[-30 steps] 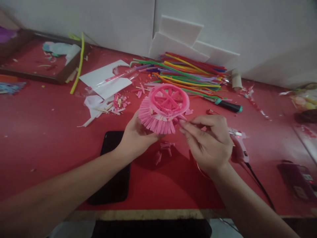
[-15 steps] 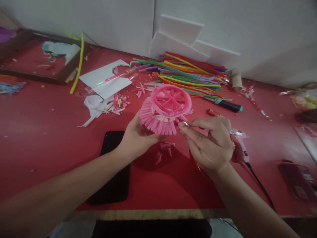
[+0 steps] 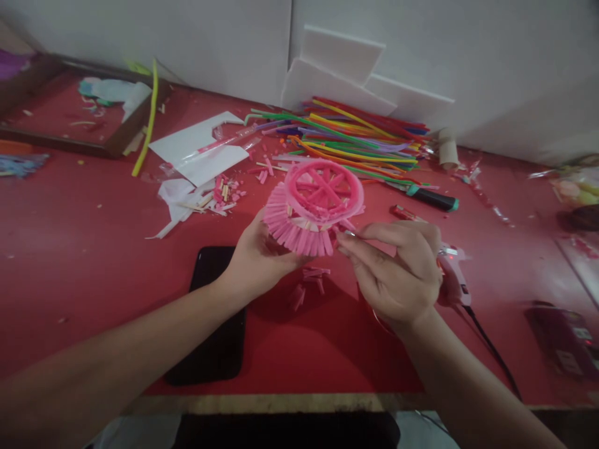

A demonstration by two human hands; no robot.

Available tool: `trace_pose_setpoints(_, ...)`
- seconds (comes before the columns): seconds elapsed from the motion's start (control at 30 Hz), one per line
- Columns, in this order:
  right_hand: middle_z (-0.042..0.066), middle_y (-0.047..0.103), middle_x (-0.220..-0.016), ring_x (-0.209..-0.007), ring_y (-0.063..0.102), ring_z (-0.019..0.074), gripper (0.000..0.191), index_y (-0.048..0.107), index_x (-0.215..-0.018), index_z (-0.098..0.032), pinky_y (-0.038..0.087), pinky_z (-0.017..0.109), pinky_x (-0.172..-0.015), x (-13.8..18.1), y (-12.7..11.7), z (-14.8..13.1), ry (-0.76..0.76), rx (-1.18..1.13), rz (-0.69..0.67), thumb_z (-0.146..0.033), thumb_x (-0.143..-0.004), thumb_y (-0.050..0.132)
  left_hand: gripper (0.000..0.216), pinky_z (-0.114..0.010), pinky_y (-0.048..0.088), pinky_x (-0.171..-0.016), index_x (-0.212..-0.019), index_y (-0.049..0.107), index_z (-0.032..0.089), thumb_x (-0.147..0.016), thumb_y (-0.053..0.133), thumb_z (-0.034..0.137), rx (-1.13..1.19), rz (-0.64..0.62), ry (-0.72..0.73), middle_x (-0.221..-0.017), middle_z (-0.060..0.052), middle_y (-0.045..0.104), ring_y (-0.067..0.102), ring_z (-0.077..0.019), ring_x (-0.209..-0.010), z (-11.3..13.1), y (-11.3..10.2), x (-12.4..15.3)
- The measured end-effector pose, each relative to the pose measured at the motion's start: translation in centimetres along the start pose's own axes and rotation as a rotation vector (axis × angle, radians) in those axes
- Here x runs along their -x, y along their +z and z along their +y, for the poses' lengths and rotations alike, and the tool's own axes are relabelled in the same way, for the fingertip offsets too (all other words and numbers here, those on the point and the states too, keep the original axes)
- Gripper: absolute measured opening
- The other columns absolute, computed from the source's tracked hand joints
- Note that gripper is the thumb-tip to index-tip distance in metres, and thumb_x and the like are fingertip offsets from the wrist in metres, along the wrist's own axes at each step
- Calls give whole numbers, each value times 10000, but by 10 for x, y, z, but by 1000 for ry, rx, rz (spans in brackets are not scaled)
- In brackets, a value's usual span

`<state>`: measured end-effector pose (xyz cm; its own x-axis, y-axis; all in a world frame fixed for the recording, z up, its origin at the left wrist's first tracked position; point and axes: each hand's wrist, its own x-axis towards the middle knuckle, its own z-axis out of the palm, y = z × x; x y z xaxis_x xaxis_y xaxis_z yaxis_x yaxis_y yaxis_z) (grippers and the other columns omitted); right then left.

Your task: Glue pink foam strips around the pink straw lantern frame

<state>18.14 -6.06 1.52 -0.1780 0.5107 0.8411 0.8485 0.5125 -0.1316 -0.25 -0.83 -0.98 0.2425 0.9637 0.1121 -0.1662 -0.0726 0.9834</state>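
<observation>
In the head view, your left hand (image 3: 257, 260) grips a fringed pink wheel (image 3: 326, 187) above the table (image 3: 318, 368), beyond and right of the phone (image 3: 215, 362). Right of that phone, your right hand (image 3: 397, 265) brings its fingertips together beside the wheel; whether they grasp anything, I cannot tell. Farther right lies the glue gun (image 3: 456, 277).

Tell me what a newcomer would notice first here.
Probably the pink spoked, fringed piece, held by the left hand at the centre, the right hand at its edge. Behind it lie heaped multicoloured strands; a black phone lies beneath the left forearm.
</observation>
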Motion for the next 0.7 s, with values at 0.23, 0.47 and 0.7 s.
trace_pose_setpoints(0.23, 17, 675, -907, -835, 641, 191, 230, 675, -999, -282, 500, 347, -752, -11, -21, 19, 32, -61, -75, -145, -844, 775, 672, -460, 603, -1053, -1156, 637, 221, -589, 980, 331, 32, 92, -24, -1297, -115, 745, 698, -326, -1232, -3, -2, 0)
trace_pose_setpoints(0.47, 10, 703, -788, -737, 645, 159, 158, 658, -825, -210, 413, 280, -649, -11, -20, 17, 126, -217, -1004, -318, -940, 664, 588, -514, 558, -1092, -1135, 656, 198, -632, 949, 283, 84, 175, -70, -1232, -109, 761, 715, -314, -1187, 1, 0, -4)
trace_pose_setpoints(0.7, 62, 731, -907, -807, 684, 210, 155, 695, -883, -192, 423, 315, -687, -7, -9, -12, 364, -58, -1288, -296, -943, 597, 505, -484, 587, -1045, -1061, 678, 203, -629, 938, 227, 59, 171, -59, -1156, -75, 780, 735, -290, -1131, 1, 0, -4)
